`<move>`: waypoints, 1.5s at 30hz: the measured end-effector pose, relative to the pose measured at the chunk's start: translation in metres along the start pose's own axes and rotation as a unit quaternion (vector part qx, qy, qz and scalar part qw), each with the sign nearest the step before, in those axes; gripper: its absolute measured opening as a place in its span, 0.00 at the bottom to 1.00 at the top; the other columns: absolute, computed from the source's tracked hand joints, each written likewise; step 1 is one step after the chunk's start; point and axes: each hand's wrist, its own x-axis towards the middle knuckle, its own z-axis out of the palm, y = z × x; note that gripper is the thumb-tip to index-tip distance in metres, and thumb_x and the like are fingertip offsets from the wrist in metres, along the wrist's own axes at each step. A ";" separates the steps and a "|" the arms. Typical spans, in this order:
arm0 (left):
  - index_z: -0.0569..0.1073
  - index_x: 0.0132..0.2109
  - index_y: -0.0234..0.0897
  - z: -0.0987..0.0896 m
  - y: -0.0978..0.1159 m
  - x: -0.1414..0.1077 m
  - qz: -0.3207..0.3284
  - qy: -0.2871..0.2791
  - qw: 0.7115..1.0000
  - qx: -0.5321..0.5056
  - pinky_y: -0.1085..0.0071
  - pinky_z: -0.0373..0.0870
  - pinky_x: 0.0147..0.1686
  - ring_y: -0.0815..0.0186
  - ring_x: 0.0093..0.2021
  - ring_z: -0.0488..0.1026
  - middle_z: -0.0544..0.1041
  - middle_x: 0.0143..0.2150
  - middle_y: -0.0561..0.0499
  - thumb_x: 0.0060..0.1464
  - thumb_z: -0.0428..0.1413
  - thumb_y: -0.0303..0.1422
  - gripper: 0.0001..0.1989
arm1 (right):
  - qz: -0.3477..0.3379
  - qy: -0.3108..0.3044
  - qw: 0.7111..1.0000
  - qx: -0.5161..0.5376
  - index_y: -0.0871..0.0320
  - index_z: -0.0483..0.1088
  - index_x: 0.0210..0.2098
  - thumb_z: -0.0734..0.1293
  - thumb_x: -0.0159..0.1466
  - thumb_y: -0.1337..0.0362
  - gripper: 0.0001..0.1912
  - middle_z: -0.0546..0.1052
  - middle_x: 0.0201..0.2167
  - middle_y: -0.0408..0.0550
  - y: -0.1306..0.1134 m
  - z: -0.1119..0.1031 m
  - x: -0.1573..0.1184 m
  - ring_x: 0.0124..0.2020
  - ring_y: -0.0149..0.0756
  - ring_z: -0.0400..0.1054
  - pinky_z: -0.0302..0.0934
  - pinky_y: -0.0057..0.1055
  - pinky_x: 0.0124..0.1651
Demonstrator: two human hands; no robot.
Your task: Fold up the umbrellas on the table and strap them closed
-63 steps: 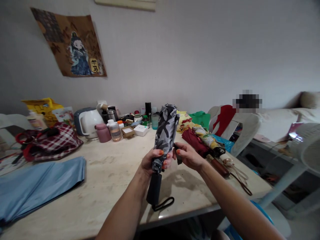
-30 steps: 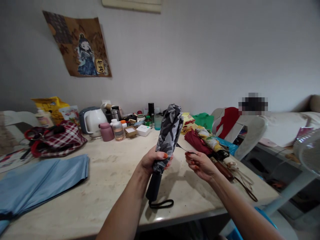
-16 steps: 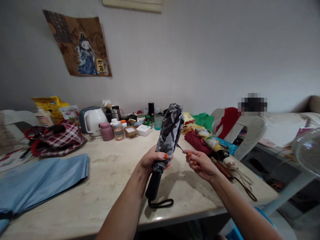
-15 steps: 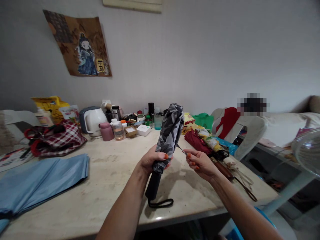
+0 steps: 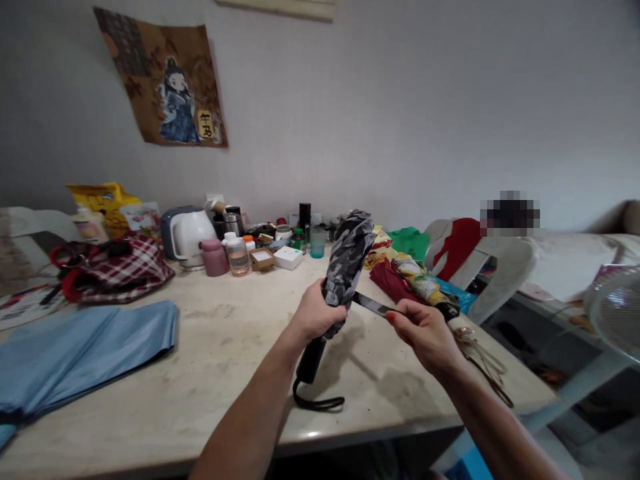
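- The surface is a pale, stone-look table (image 5: 215, 360), scuffed and stained, with its near edge running across the bottom of the view.
- Behind it stands a plain grey-white wall; a brown poster (image 5: 165, 87) with a cartoon figure in blue hangs at about 10 o'clock, tilted. It bears a small yellow tag with dark characters, too small to read.
- The left hand (image 5: 317, 313) is wrapped around the folded grey camouflage umbrella (image 5: 350, 257), just above its black handle (image 5: 310, 360). The umbrella is held tilted over the table's middle, top toward 1 o'clock, and its wrist loop touches the tabletop.
- The right hand (image 5: 425, 333) pinches the end of the umbrella's closing strap (image 5: 373, 305) between thumb and fingers, pulled out taut toward 3 o'clock.
- At 9 o'clock lies a flat light-blue fabric (image 5: 80, 350), with a red plaid bag (image 5: 120, 270) beyond it.
- Along the back edge, near 11 to 12 o'clock, stand a white kettle (image 5: 187, 233), a pink cup (image 5: 215, 257), jars, bottles and small boxes; their labels cannot be read. A yellow bag (image 5: 103, 200) shows printing that is illegible.
- At 2 o'clock lie more folded umbrellas (image 5: 410, 280), red and yellow-patterned.
- A white chair (image 5: 495, 263) with red cloth stands at 3 o'clock, and a fan's grille (image 5: 613, 307) shows at the right edge.
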 end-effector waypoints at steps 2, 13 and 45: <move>0.70 0.41 0.35 0.009 0.000 -0.003 0.004 0.040 0.994 0.101 0.67 0.65 0.33 0.59 0.34 0.72 0.76 0.34 0.45 0.38 0.62 0.31 0.19 | -0.048 -0.011 0.997 -0.062 0.58 0.63 0.18 0.72 0.53 0.53 0.19 0.58 0.15 0.37 -0.015 0.011 -0.003 0.18 0.24 0.46 0.39 0.26 0.21; 0.63 0.51 0.34 0.022 -0.001 -0.014 0.020 0.107 0.934 0.341 0.65 0.66 0.34 0.49 0.41 0.78 0.79 0.39 0.39 0.50 0.57 0.30 0.21 | -0.070 -0.011 0.996 -0.045 0.60 0.68 0.22 0.67 0.57 0.55 0.14 0.67 0.17 0.41 -0.028 0.060 0.002 0.17 0.25 0.54 0.47 0.25 0.20; 0.65 0.50 0.34 0.032 0.000 -0.020 0.064 0.138 0.878 0.454 0.65 0.70 0.42 0.58 0.45 0.75 0.75 0.44 0.44 0.64 0.46 0.28 0.09 | 0.012 0.103 0.989 0.104 0.60 0.69 0.19 0.72 0.50 0.51 0.19 0.65 0.10 0.39 -0.025 0.089 0.009 0.10 0.22 0.51 0.45 0.22 0.13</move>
